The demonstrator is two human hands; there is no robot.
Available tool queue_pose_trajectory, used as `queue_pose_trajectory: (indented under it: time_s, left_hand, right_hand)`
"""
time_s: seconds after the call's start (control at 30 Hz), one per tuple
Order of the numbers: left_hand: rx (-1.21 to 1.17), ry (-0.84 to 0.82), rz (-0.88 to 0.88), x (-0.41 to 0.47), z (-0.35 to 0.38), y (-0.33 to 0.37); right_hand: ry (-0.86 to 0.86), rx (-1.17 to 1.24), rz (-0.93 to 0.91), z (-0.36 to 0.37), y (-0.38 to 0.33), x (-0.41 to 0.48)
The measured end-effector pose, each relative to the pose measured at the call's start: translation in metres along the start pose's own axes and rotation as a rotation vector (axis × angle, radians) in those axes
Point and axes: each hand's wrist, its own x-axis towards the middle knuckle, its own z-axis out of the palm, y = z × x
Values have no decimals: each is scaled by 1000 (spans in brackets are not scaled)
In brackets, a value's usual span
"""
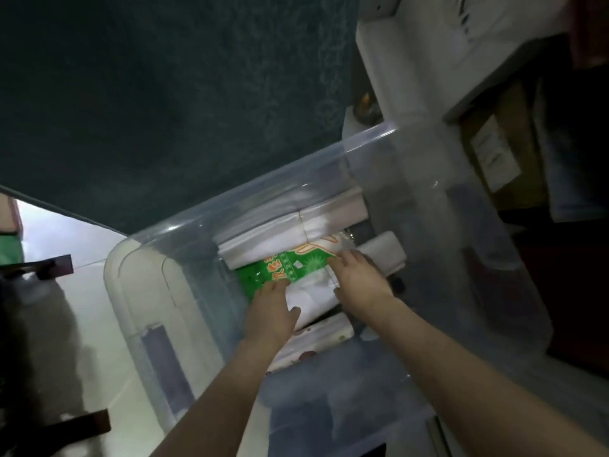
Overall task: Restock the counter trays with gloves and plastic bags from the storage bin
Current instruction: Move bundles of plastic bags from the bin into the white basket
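Note:
Both my arms reach down into a clear plastic storage bin (230, 199). My left hand (272, 311) and my right hand (357, 278) grip the two ends of a green and white printed pack of plastic goods (290, 270) lying in the middle of the bin. Behind that pack lie flat white bundles of plastic bags (290, 229). A white roll (382, 253) sits to the right, just past my right hand. Another white pack with small prints (316, 338) lies under my left wrist.
The bin's clear lid (141, 311) lies against its left side on a pale tiled floor (66, 232). A dark green surface (164, 94) rises behind the bin. White furniture (412, 54) and a cardboard box (494, 153) stand at the right.

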Motion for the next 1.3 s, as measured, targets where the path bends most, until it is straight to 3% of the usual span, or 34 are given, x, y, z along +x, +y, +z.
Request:
queue_pose_trajectory:
  time_s: [0.33,0.43,0.57,0.63,0.77,1.07,1.3]
  left_hand:
    - [216,14,59,13,-5,-1]
    - [262,172,89,12,-18,3]
    - [297,456,131,19,-45,12]
    - [316,507,140,25,-53,15]
    - [352,426,116,31,-52,13]
    - [360,302,18,46,-43,8]
    - [468,270,33,52,-43,8]
  right_hand:
    - [17,-92,-92,7,11,22]
    - [-47,2,-135,2,11,21]
    - [147,62,-169,-21,2,30]
    - [218,65,-177,-34,-1,40]
    - [286,7,-231,-44,-5,59]
    - [120,-122,-258,-46,-5,79]
    - [33,-3,-243,-47,-4,74]
